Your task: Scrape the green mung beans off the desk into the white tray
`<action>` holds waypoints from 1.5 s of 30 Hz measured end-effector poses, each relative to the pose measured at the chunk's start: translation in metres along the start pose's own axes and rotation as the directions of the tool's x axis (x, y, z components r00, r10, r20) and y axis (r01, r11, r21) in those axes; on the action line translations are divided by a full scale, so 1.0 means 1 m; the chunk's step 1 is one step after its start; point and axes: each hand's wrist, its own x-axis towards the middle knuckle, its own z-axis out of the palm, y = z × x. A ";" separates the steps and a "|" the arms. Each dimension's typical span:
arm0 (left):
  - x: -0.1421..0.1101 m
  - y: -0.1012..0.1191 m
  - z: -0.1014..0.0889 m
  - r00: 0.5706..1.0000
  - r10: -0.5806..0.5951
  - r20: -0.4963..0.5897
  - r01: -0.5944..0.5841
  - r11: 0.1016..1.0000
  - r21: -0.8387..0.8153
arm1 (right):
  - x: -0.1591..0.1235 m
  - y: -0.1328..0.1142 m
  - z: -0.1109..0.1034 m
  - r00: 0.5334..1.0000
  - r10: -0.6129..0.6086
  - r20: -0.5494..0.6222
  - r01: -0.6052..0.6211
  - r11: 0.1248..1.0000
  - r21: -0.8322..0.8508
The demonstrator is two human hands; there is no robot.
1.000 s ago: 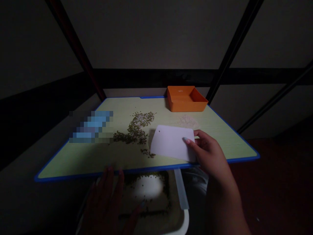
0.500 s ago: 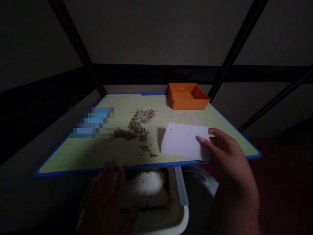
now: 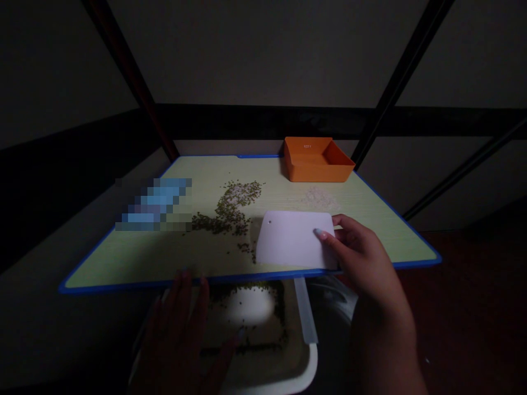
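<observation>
A white plastic scraper [image 3: 292,238] with a small hole in one corner is pinched in my right hand [image 3: 358,247], thumb on its face. It stands tilted on the pale board [image 3: 135,263] near the front edge, its left side against a few small dark green grains [image 3: 236,206]. The grains lie scattered across the board's middle. In shadow, my left hand [image 3: 181,323] has its fingers spread, the tips at the board's blue front edge. Below the board is a white-rimmed bin [image 3: 315,362] with similar grains inside.
An orange open tray [image 3: 319,173] stands at the board's back right corner. In front of it lies a patch of pale grains [image 3: 319,196]. A blurred-out blue item [image 3: 158,203] is at the left edge. Dark wall panels [image 3: 263,55] rise behind.
My right hand has moved the scraper left along the board's front, up to the nearest loose grains. The left hand has stayed in place.
</observation>
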 end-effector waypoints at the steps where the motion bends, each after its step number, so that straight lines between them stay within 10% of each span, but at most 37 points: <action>1: 0.000 0.000 0.000 1.000 0.003 -0.003 -0.003 1.000 -0.001 | 0.000 0.000 -0.001 1.000 0.000 -0.008 0.000 1.000 0.011; 36: -0.004 0.002 0.003 0.999 -0.049 -0.002 0.048 0.998 -0.038 | -0.007 -0.005 -0.008 0.999 0.035 0.023 -0.034 0.998 -0.047; 45: 0.002 0.003 -0.002 1.000 0.009 -0.022 -0.009 1.000 -0.010 | -0.006 -0.015 -0.013 0.991 0.062 -0.118 -0.062 0.998 0.005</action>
